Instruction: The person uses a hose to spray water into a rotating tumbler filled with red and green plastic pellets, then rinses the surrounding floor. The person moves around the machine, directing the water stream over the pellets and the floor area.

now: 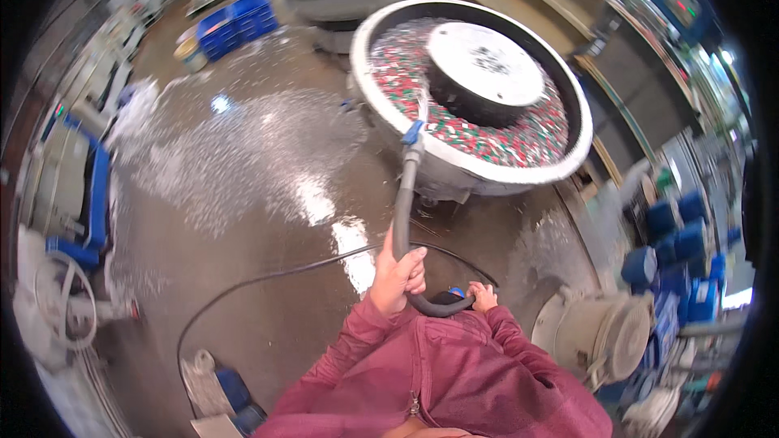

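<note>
From where I stand, I see a person who holds a grey hose (402, 209) with both hands. The fingers of the left hand (397, 274) are curled fully around it, with no gap that I can notice, and the thumb lies along it, toward the front. The right hand (484, 298) is lower and to the right of the left fingers; it seems also closed upon the same hose, where this bends in a loop between the two hands, but its fingertips are partly hidden from me.

Ahead of the left fingers, the hose goes up to a blue valve (412, 133), which is at the near rim of a round tub (505, 173). From there a whitish stream (423, 102) seems to run into the tub, onto many small red, green and white pieces (464, 135). These pieces fill the ring around a white-topped hub (485, 65), well ahead of the fingers and a little to the right.

Behind the fingers, a thin black line (268, 277) curves over the wet floor (268, 357).

In my judgement, the step in hand is the rinsing of the pieces with water, and it looks well under way. The next move probably calls for a firm left grip and a slow sweep around the ring, while the right hand guides the slack.
</note>
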The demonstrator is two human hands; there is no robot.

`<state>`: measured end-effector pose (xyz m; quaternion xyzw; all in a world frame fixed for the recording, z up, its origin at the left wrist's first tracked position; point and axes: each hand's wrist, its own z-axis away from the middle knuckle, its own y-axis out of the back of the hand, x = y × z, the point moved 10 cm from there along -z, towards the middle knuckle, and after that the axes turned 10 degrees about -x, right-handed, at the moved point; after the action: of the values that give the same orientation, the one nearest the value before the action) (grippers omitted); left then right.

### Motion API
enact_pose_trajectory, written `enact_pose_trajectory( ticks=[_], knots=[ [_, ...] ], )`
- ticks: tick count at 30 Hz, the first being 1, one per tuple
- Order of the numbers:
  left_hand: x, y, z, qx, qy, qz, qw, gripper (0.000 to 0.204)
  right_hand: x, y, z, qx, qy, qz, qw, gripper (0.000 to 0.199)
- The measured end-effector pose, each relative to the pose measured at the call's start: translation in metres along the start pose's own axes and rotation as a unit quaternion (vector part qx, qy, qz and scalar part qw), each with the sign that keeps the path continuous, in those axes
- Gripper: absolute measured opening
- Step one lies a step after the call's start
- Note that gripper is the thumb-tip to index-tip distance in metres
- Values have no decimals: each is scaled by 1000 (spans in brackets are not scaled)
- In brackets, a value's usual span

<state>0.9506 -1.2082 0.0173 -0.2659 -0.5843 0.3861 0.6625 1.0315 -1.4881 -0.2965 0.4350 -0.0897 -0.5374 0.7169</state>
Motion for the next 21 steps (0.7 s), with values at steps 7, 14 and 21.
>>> enact_pose_trajectory(
  ticks=[7, 14, 21],
  knots=[
    [-62, -33, -42, -63, 92, 23, 994, 62, 9, 4, 48, -123, -26, 27, 992, 54],
    [-126, -111, -81, -109, 149, -1, 983, 56, 94, 40, 76, 98, -4, -150, 984, 52],
    [-225, -210, -150, -140, 180, -29, 973, 48, 330, -28, 119, 172, -157, -358, 904, 36]
  ],
)
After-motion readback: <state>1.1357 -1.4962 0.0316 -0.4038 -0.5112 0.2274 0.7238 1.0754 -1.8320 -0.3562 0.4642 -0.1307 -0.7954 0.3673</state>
